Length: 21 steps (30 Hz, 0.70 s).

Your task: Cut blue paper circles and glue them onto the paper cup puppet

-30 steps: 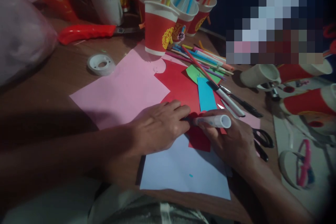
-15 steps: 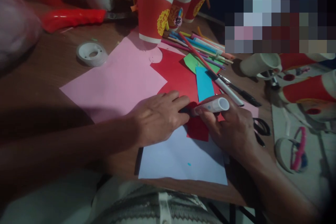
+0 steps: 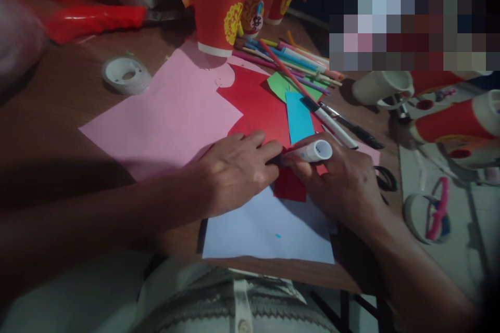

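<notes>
My right hand (image 3: 344,177) is closed around a white marker (image 3: 314,152), its round butt end pointing up to the right. My left hand (image 3: 242,166) is closed at the marker's other end, thumb and forefinger around a dark part that looks like its cap. Both hands are over red paper (image 3: 260,96), which overlaps a large pink sheet (image 3: 164,119) and a white sheet (image 3: 250,234). Just beyond the marker lies a blue paper strip (image 3: 300,119), with a green paper piece (image 3: 279,87) behind it. The left fingertips are partly hidden.
Red-and-white paper cups (image 3: 213,10) stand at the back near several coloured pens (image 3: 300,60). A tape roll (image 3: 127,75) and a red-handled tool (image 3: 97,20) lie to the left. Black scissors handles (image 3: 386,179) show by my right wrist. More cups (image 3: 457,125) lie at the right.
The view has shifted slightly, so everything sits a little further left and higher. Both hands keep their hold on the marker, which has barely moved between them.
</notes>
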Available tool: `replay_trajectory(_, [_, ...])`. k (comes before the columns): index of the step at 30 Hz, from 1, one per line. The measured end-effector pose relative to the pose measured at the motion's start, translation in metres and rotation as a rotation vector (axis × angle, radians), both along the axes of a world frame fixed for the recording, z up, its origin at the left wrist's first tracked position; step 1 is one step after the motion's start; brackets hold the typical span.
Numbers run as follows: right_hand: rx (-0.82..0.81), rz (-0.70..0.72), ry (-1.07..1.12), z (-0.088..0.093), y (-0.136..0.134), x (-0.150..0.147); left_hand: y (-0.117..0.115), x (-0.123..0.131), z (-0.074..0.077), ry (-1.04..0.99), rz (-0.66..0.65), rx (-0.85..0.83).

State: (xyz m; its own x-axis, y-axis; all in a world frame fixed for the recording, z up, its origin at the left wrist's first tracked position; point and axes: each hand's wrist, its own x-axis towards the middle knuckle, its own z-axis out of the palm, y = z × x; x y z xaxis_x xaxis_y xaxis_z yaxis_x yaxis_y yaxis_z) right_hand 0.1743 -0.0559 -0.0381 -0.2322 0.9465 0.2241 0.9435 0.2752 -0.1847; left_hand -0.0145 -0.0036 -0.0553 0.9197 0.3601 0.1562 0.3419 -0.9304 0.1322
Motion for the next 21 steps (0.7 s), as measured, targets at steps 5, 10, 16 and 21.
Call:
replay_trajectory(5, [0.008,0.015,-0.042,0.002,-0.0001,0.0029,0.0006,0.0,0.001,-0.002,0.005,0.008])
replay_trajectory(10, [0.036,0.039,-0.014,0.002,-0.0009,0.006,0.0012,0.0001,0.0027,0.0,0.004,-0.012])
replay_trajectory(16, [0.079,0.001,0.092,0.0032,-0.0016,0.0068,0.0008,-0.0013,0.0013,-0.005,-0.001,-0.005])
replay_trajectory(21, [0.002,-0.031,0.185,0.0077,-0.0009,0.0081,0.0006,-0.0006,0.0018,0.002,0.005,0.0])
